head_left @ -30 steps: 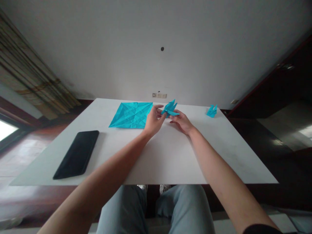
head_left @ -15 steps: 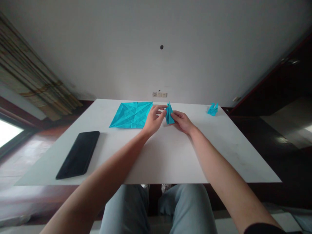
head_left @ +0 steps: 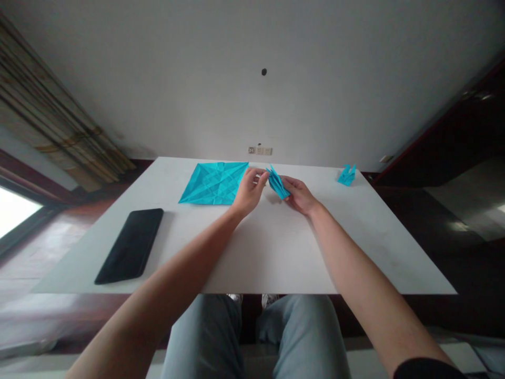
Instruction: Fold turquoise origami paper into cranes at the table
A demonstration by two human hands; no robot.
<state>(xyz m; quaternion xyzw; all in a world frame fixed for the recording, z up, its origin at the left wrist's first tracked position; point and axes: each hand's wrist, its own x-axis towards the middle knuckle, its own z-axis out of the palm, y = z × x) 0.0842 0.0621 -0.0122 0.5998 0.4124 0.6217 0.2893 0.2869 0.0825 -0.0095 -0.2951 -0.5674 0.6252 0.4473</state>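
A small blue piece of folded origami paper (head_left: 278,184) is held slightly above the table, tilted, with its pointed tips toward the upper left. My right hand (head_left: 300,196) grips its lower right end between thumb and fingers. At the pointed end, the thumb and index finger of my left hand (head_left: 249,190) close on the tips; the exact contact is small and hard to see. Left of that hand lies a creased blue paper sheet (head_left: 213,184), its right edge partly behind the hand. A finished-looking blue origami figure (head_left: 346,176) stands at the table's far right.
The white table (head_left: 268,252) reaches to the wall, where a row of sockets (head_left: 260,150) sits. A black phone-like slab (head_left: 131,246) lies at the left. My legs (head_left: 303,331) are under the front edge; a curtain (head_left: 51,121) hangs at the left.
The folded paper has turned from nearly upright to leaning left, showing its layered edges. My right hand has rotated with it. The whole view has shifted slightly.
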